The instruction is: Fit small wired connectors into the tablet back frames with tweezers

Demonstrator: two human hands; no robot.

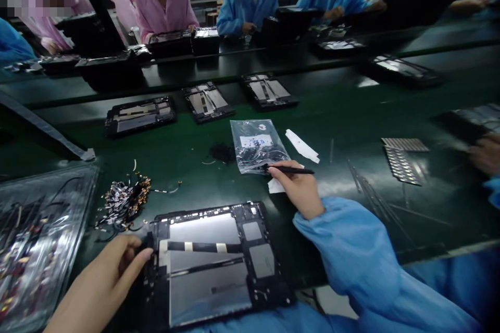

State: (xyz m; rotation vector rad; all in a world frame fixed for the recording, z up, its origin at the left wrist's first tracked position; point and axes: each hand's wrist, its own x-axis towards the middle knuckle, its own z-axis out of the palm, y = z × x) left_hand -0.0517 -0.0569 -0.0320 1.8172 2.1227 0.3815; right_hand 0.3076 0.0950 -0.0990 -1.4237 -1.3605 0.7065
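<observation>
Left hand [111, 270], at the lower left of the frame, pinches the left edge of the flat rectangular black tablet frame with dull grey metal panels [213, 263], which lies low in the centre on the glossy dark green belt [351, 114]. Right hand [299, 184], in a light blue fabric sleeve [359, 255], is curled around a thin black stylus-like tool [291, 170], whose tip touches a crinkled clear plastic bag of small parts [255, 145]. A tangled heap of short cables [125, 200] lies left of centre.
</observation>
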